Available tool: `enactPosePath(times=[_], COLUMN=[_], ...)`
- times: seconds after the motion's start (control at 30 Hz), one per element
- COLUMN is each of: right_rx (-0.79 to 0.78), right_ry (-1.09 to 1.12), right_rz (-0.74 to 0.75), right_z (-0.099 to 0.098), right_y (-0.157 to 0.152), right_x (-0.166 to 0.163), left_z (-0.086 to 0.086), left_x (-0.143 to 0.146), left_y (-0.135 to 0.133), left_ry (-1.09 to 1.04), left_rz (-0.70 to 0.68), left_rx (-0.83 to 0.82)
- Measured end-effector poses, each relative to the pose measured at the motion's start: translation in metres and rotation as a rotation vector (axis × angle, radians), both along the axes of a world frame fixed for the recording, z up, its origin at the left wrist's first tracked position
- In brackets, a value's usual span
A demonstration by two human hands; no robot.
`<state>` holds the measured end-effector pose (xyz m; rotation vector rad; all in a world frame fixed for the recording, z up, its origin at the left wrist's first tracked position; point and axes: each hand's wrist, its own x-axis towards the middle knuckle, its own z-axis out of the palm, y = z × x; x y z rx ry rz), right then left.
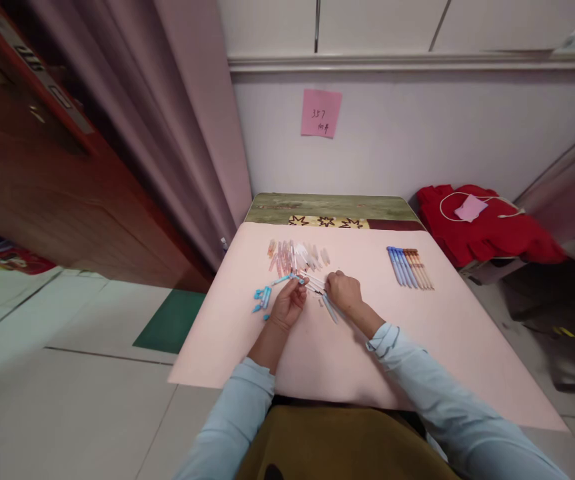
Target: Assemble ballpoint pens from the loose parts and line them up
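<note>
My left hand (290,303) is closed in a pinch around a thin blue pen part (283,279), held just above the pink table (317,353). My right hand (343,291) rests beside it, fingers curled over white and blue pen barrels (328,308) lying on the table. Just beyond both hands lies a spread of several clear and pink pen pieces (294,257). A few small blue caps (262,299) sit left of my left hand. A neat row of several assembled blue and orange pens (410,267) lies at the right.
The table butts against a white wall bearing a pink sticky note (321,113). A green patterned strip (332,210) lies at the far table edge. A red cloth with a white cable (482,223) sits at the right, a curtain and a wooden door at the left.
</note>
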<state>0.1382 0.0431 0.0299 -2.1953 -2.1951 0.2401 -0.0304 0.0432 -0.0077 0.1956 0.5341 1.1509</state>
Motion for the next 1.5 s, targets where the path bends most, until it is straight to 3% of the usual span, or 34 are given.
enactPosePath(times=[0.4,0.67,0.83,0.93,1.27,1.5], right_rx=[0.021,0.021,0.066,0.029,-0.079,-0.044], right_ry=[0.275,0.464,0.47,0.439,0.38,0.431], right_rz=[-0.012,0.027,-0.218,-0.276,-0.248,-0.308], right_z=[0.03,0.016,0.004,0.0,0.005,-0.003], right_y=[-0.034,-0.045,-0.055,-0.063,-0.056,-0.059], right_x=[0.0,0.012,0.061,0.079,0.059,0.059], left_z=[0.0,0.0,0.001,0.001,0.002,0.003], left_x=[0.004,0.003,0.003,0.004,0.004,0.005], left_y=[0.0,-0.002,-0.001,0.001,-0.001,-0.001], left_ry=[0.013,0.018,-0.001,-0.01,0.001,-0.004], left_rz=[-0.036,0.041,0.064,0.075,0.073,0.077], left_rx=[0.05,0.019,0.0,-0.009,-0.018,-0.014])
